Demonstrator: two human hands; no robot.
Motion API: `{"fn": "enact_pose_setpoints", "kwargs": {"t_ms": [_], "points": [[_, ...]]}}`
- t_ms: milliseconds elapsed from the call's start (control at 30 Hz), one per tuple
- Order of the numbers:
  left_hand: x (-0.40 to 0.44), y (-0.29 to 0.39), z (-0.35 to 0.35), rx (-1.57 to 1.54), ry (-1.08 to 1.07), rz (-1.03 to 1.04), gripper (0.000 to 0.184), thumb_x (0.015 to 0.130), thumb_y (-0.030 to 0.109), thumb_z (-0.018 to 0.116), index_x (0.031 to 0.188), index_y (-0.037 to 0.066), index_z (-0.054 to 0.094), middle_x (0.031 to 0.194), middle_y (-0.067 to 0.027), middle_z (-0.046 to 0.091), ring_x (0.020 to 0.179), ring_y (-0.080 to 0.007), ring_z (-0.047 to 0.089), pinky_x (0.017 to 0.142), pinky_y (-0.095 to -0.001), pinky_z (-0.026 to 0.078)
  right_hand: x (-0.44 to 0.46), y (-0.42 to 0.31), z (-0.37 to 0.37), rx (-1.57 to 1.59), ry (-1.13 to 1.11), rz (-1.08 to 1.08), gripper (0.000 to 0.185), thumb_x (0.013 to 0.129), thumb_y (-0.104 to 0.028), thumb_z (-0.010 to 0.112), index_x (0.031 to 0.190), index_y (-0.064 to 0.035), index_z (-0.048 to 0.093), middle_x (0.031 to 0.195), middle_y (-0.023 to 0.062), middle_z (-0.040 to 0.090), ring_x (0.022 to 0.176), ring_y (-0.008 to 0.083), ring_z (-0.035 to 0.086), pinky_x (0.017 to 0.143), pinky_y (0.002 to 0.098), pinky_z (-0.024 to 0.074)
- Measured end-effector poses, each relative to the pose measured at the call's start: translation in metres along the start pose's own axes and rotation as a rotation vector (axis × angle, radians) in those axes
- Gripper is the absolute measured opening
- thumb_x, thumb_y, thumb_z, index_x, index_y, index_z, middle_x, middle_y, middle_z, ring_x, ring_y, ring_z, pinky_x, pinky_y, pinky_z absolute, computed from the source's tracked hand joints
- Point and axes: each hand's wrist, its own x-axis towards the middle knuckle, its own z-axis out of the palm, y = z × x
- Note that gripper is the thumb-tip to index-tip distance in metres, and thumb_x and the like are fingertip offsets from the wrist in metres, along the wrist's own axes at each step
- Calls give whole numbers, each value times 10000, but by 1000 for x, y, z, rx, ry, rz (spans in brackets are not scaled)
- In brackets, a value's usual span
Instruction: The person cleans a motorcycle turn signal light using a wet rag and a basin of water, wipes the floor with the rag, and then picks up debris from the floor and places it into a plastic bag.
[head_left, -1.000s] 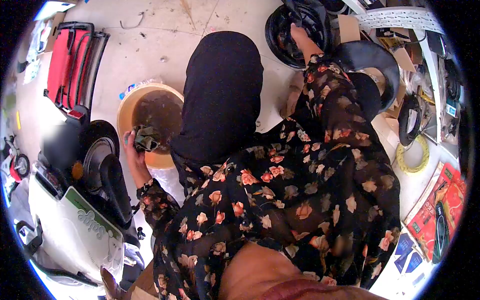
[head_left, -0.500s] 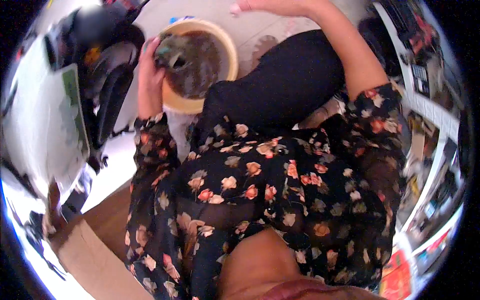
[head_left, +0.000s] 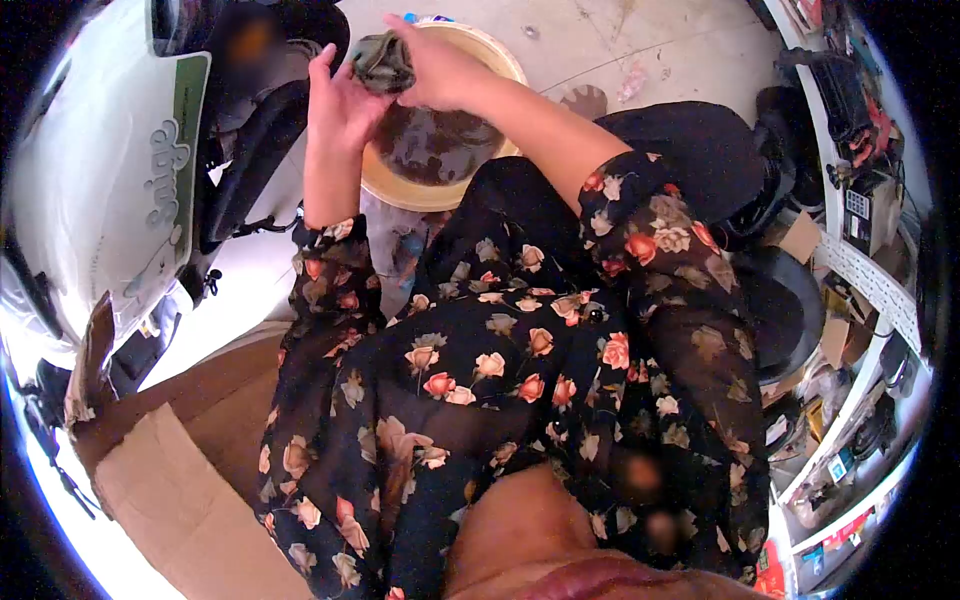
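A crumpled grey-green cloth [head_left: 382, 64] is between my two hands, above the left rim of a yellowish basin [head_left: 405, 195]. Dark, murky water [head_left: 440, 145] fills the basin. My left hand [head_left: 343, 105] holds the cloth from below and the left, its fingers partly spread. On the other side, my right hand [head_left: 432, 68] presses against the cloth, with its fingers curved round it.
A white scooter body [head_left: 110, 190] with a black seat stands at the left. An open cardboard box [head_left: 190, 500] is at the lower left. White metal shelving [head_left: 870, 285] with assorted parts runs along the right, near a black round part [head_left: 790, 310].
My right hand has come from the black wheel-like part at the right over to the basin and now touches the cloth. My left hand has kept the cloth and lifted it over the rim.
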Motion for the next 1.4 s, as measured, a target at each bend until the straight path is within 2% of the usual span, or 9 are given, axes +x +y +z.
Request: {"fn": "enact_pose_setpoints", "kwargs": {"t_ms": [33, 100, 167, 300, 400, 533, 867, 1100, 1400], "points": [[0, -1, -3, 90, -14, -2, 537, 921, 449, 464, 1278, 49, 460, 1259, -170, 531, 1142, -330, 524, 980, -482, 414, 2, 15, 4, 102, 58, 29, 1132, 541, -262, 882, 1424, -40, 209, 1240, 271, 505, 1072, 354, 575, 926, 409, 475], [11, -6, -21, 337, -14, 132, 578, 919, 495, 464, 1326, 86, 428, 1299, -163, 495, 1182, -323, 492, 1008, -484, 383, 8, 23, -11, 485, -116, 325, 484, 694, -186, 721, 1100, 21, 557, 963, 133, 658, 879, 205, 639, 795, 326, 511], [14, -10, -18, 392, -92, 228, 615, 914, 535, 461, 1365, 123, 398, 1345, -160, 449, 1224, -315, 453, 1032, -492, 355, 2, 15, -22, 938, -144, 610, 454, 690, -283, 745, 1021, -2, 611, 924, 135, 670, 804, 274, 646, 716, 402, 525], [33, -27, -13, 98, -469, 226, 701, 882, 586, 485, 1430, 182, 319, 1457, -153, 310, 1302, -353, 357, 1050, -549, 310, -13, -6, -22, 1644, -405, 492, 348, 806, -244, 646, 1079, -44, 566, 966, 121, 665, 850, 223, 652, 663, 339, 508], [36, -29, 3, -4, -706, 173, 714, 872, 538, 532, 1449, 188, 302, 1443, -142, 351, 1287, -416, 350, 1028, -554, 340, -23, -25, -9, 1686, -389, 575, 364, 813, -268, 667, 1090, -60, 556, 945, 88, 662, 879, 214, 636, 666, 336, 496], [45, -6, -4, 106, -508, 42, 203, 856, 224, 600, 997, 98, 525, 902, -75, 508, 879, -250, 521, 803, -362, 479, -18, -30, -2, 1550, -380, 599, 383, 779, -232, 719, 1085, -72, 553, 911, 52, 614, 860, 174, 588, 685, 343, 483], [36, -13, 33, 1148, -82, 328, 153, 802, 52, 596, 934, 14, 665, 846, -23, 624, 769, -111, 573, 699, -228, 461, -20, -29, 10, 329, -93, 585, 528, 691, -221, 709, 1129, 40, 572, 1002, 208, 651, 923, 336, 647, 778, 404, 523], [42, -36, -3, 1346, -28, 629, 115, 802, 63, 594, 852, -16, 661, 838, -59, 652, 723, -126, 599, 666, -252, 492, -36, -11, 29, -2, 1, 355, 422, 717, -131, 668, 1054, 80, 526, 909, 238, 667, 853, 328, 680, 691, 424, 550], [33, -41, 10, 994, 205, 542, 151, 805, 61, 621, 926, -18, 662, 884, -83, 663, 787, -139, 598, 724, -254, 488, -31, -10, 12, -33, -65, 263, 631, 704, -254, 736, 1139, 87, 431, 1024, 251, 631, 907, 352, 659, 739, 426, 543]]}}
